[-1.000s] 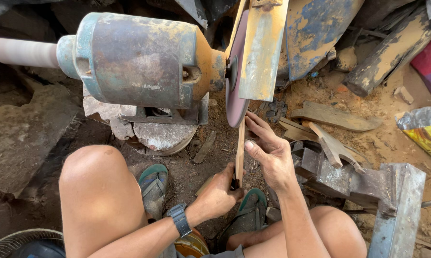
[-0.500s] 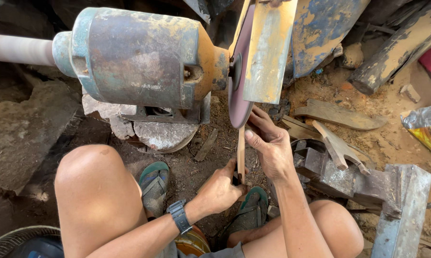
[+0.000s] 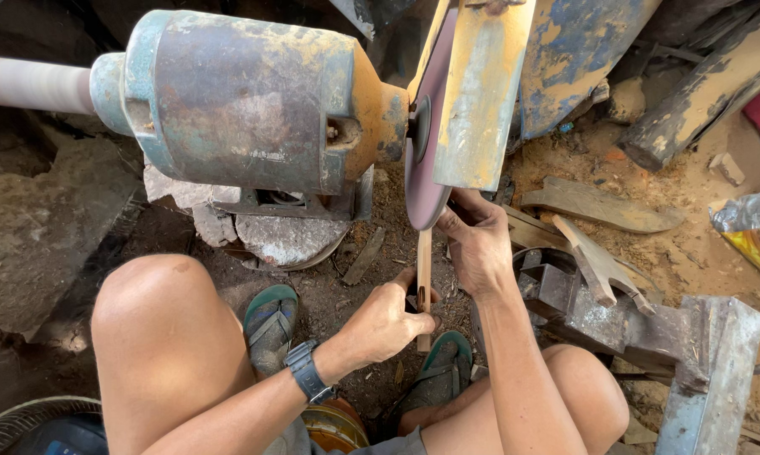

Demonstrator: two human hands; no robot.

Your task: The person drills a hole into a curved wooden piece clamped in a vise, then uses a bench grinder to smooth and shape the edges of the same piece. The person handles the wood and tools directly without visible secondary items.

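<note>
A thin wood strip (image 3: pixel 424 278) stands nearly upright, its top end pressed to the lower rim of the purple disc (image 3: pixel 425 139). The left hand (image 3: pixel 388 320) has its grip closed around the strip's lower part; the right hand (image 3: pixel 479 244) pinches it higher up, fingertips just beside the disc's edge and under the yellowed guard plate (image 3: pixel 481 93).

The likeliest trouble, as I judge it, is those right fingertips: they sit so near the rim that a slip or a snag of the strip could carry them onto the disc. A strip this slim could also snap or be flung down toward the knees (both bare).

Room is tight. Left of the grips sits the rusty motor (image 3: pixel 245 101) on stone blocks; right of them, a metal block (image 3: pixel 565 295) and wood offcuts (image 3: pixel 599 206) crowd close. Below, two green sandals (image 3: pixel 270 324) flank the strip's foot. Open dirt floor (image 3: pixel 34 219) lies only far left.
</note>
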